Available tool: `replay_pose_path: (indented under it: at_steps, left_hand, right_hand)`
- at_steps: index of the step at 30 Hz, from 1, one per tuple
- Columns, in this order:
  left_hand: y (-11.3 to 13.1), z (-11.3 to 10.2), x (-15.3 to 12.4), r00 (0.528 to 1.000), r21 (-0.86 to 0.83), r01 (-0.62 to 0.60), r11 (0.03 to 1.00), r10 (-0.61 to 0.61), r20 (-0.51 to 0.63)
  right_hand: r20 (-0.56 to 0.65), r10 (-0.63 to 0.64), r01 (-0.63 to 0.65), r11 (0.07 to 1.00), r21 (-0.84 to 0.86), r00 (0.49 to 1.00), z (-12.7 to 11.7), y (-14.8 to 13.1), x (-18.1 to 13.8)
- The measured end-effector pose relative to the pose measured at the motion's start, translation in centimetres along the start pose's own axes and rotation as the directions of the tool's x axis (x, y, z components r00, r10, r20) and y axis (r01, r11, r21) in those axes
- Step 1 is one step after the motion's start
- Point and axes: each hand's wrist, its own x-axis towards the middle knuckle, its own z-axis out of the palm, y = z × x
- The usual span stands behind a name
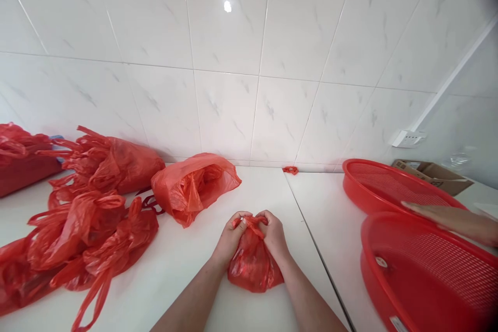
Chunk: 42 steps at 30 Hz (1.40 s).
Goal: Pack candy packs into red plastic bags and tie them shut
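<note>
A small red plastic bag (254, 264) with something inside rests on the white table in front of me, its contents too blurred by the film to name. My left hand (234, 233) pinches the gathered top of the bag from the left. On the other side, my right hand (272, 229) grips the same bunched neck, thumb and fingers closed on the plastic. Beyond my left hand lies an open, crumpled red plastic bag (175, 192) with more red plastic in its mouth.
Several filled red bags (112, 233) pile up on the left. Two red mesh baskets (369, 264) stand at the right, with another person's hand (436, 213) over them. Behind are a cardboard box (447, 179), a power socket (408, 139) and the tiled wall (225, 114).
</note>
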Motion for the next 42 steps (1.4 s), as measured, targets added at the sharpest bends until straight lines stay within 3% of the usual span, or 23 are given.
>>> replay_pose_path:
  at_steps: [4, 9, 13, 15, 19, 23, 27, 31, 33, 35, 37, 39, 40, 42]
  left_hand:
    - [0.2, 0.5, -0.4, 0.998, -0.005, 0.031, 1.0, -0.031, 0.046]
    - [0.1, 0.2, -0.5, 0.999, 0.061, -0.006, 0.998, 0.003, 0.05]
    - [0.2, 0.2, -0.6, 0.998, 0.199, -0.064, 0.978, 0.065, 0.003]
    - [0.3, 0.4, -0.6, 0.989, 0.305, -0.123, 0.944, 0.142, -0.043]
    - [-0.1, 0.3, -0.6, 0.935, 0.51, -0.253, 0.822, 0.343, -0.09]
    - [0.0, -1.0, -0.8, 0.832, 0.632, -0.382, 0.675, 0.548, -0.083]
    - [0.6, -2.7, -1.9, 0.777, 0.723, -0.335, 0.604, 0.611, -0.15]
    - [0.9, -3.1, -2.6, 0.787, 0.711, -0.235, 0.663, 0.559, -0.261]
    - [0.8, -3.1, -2.4, 0.807, 0.702, -0.205, 0.682, 0.524, -0.273]
    - [0.6, -3.1, -2.1, 0.792, 0.711, -0.213, 0.67, 0.545, -0.276]
    - [0.5, -3.1, -1.7, 0.727, 0.769, -0.245, 0.591, 0.636, -0.257]
    - [0.4, -2.8, -1.6, 0.665, 0.852, -0.271, 0.449, 0.727, -0.171]
    - [0.3, -2.6, -1.6, 0.658, 0.883, -0.283, 0.375, 0.745, -0.105]
    - [-0.1, -1.9, -1.6, 0.698, 0.906, -0.324, 0.273, 0.715, 0.034]
  right_hand:
    - [0.012, 0.015, -0.016, 0.998, 0.056, 1.0, 0.2, -0.3, 0.0]
    - [0.136, 0.129, -0.164, 0.944, 0.287, 0.982, -0.7, -0.4, 0.5]
    - [0.272, 0.163, -0.294, 0.772, 0.563, 0.949, -1.4, -0.5, 0.2]
    - [0.282, 0.15, -0.306, 0.674, 0.672, 0.948, -1.6, -0.6, 0.1]
    - [0.21, 0.167, -0.268, 0.569, 0.777, 0.963, -2.8, -0.2, 0.7]
    - [0.078, 0.229, -0.187, 0.509, 0.84, 0.97, -5.0, 0.7, 1.6]
    - [-0.018, 0.275, -0.135, 0.526, 0.84, 0.961, -6.4, 1.6, 2.1]
    - [-0.037, 0.268, -0.119, 0.542, 0.832, 0.963, -6.7, 2.3, 2.4]
    - [-0.039, 0.252, -0.109, 0.546, 0.831, 0.967, -7.0, 2.4, 2.5]
    - [-0.043, 0.234, -0.097, 0.555, 0.826, 0.971, -7.2, 2.3, 2.6]
    - [-0.041, 0.22, -0.095, 0.573, 0.814, 0.975, -7.2, 1.9, 2.5]
    - [0.003, 0.211, -0.133, 0.604, 0.786, 0.978, -6.7, 1.3, 2.1]
    - [0.05, 0.205, -0.17, 0.625, 0.762, 0.978, -6.2, 0.9, 1.8]
    - [0.195, 0.168, -0.257, 0.673, 0.694, 0.966, -5.1, 0.0, 1.0]
